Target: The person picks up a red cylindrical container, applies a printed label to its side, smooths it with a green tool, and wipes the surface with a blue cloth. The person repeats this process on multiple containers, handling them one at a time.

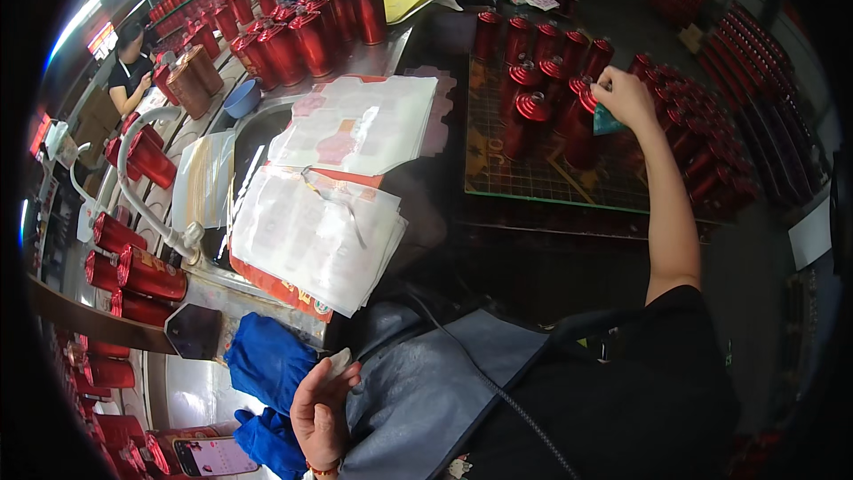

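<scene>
At the right, my right hand (626, 98) reaches out over the crowd of red canisters, its fingers pinched together. A flat teal piece (607, 121) shows just below the fingers, against the side of a shiny red canister (582, 138). Whether the fingers also touch that canister's lid I cannot tell. My left hand (320, 413) is low in front of my body, beside the blue cloth (267, 364). Its fingers are loosely bent and apart. A small whitish piece (338, 363) shows at its fingertips; worn or held, I cannot make out.
White backing sheets (320, 227) lie over the sink (258, 124), near a curved tap (133, 160). Red canisters stand on a gridded mat (551, 182) and along the left bench. A blue bowl (242, 99), phone (216, 457) and a person (131, 76) are left. A dark cord (480, 373) crosses my apron.
</scene>
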### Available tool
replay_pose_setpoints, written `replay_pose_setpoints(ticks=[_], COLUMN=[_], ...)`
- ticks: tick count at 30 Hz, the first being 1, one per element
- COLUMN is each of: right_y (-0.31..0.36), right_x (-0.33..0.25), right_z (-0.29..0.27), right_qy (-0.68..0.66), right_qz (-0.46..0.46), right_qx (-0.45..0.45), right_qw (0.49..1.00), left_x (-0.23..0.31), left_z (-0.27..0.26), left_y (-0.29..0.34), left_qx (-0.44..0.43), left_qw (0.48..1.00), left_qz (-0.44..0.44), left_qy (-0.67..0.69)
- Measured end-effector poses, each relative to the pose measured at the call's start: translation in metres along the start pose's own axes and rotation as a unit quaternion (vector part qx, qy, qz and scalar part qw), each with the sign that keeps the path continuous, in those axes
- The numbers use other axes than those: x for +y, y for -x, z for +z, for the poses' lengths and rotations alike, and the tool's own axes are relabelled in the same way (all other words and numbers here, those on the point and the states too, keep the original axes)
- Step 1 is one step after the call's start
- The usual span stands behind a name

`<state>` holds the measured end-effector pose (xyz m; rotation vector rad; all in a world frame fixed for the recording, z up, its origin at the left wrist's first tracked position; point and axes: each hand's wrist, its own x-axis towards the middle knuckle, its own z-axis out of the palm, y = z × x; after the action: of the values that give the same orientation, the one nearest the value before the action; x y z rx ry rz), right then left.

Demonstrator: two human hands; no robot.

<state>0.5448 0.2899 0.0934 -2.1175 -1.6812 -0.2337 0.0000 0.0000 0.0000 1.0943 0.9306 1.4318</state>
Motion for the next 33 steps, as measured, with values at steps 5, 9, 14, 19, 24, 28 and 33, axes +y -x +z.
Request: replay_pose_setpoints(ticks=[5, 9, 14, 19, 24, 28, 33], right_y=[-0.017, -0.024, -0.040, -0.056, 0.001, 0.023, -0.063], right_x=[0.054, 0.073, 0.037, -0.100, -0.314, -0.457, -0.583], right_z=[0.075, 0.133, 0.096, 0.031, -0.007, -0.016, 0.025], right_qy=[-0.003, -0.056, 0.004, -0.169, -0.340, -0.387, -0.448], right_qz=[0.061, 0.052, 0.017, -0.161, -0.430, -0.604, -0.503], right_qx=[-0.034, -0.040, -0.003, 0.055, 0.030, 0.035, 0.040], right_qw=[0.998, 0.996, 1.000, 0.971, 0.836, 0.695, 0.739], left_x=[0.001, 0.005, 0.020, 0.023, 0.034, 0.020, 0.017], left_z=[-0.012, -0.019, -0.016, -0.031, -0.044, -0.063, -0.064], left_y=[0.004, 0.005, 0.004, -0.005, -0.002, 0.002, -0.005], left_qx=[0.034, 0.082, 0.104, 0.156, 0.341, 0.458, 0.429], left_qw=[0.999, 0.996, 0.993, 0.988, 0.908, 0.763, 0.672], left_qz=[-0.002, -0.009, -0.048, 0.019, 0.179, 0.189, 0.218], left_qy=[-0.011, -0.028, -0.003, 0.010, -0.165, -0.414, -0.563])
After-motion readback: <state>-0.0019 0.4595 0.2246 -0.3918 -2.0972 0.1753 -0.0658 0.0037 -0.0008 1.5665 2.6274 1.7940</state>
